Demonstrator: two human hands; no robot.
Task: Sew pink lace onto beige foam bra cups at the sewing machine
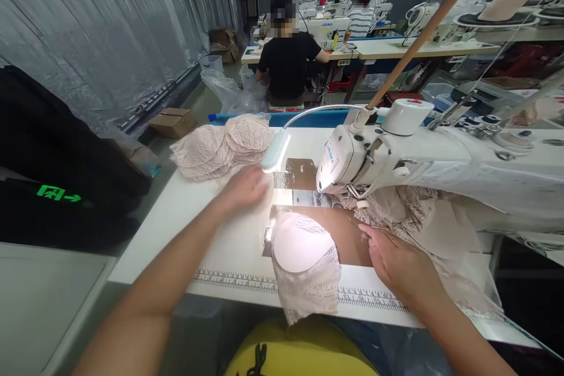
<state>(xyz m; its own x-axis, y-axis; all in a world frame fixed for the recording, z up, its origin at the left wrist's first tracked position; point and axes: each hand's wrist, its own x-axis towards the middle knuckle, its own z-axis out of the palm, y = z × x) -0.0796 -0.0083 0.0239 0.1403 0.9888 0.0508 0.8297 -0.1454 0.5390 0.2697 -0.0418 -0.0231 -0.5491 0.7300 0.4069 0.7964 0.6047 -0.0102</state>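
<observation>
Head view: the lace cup lies on the white surface in front of the sewing machine, between the two hands and partly over a brown panel. Its long axis runs from far to near. The smooth, padded dome points toward the needle, and the open-mesh lace skirt hangs over the surface's near edge, across the printed ruler strip.

The right hand rests just beside the cup's right side, its grip apart, fingers laid flat at the edge of a crumpled heap of lace fabric under the machine arm. The left hand is well apart from the cup, blurred, its grip apart and palm down on the surface, near a pile of lace cups that are pale pink, rounded and stacked. A gooseneck lamp shines beside that hand. Farther back a person in black sits at another machine.
</observation>
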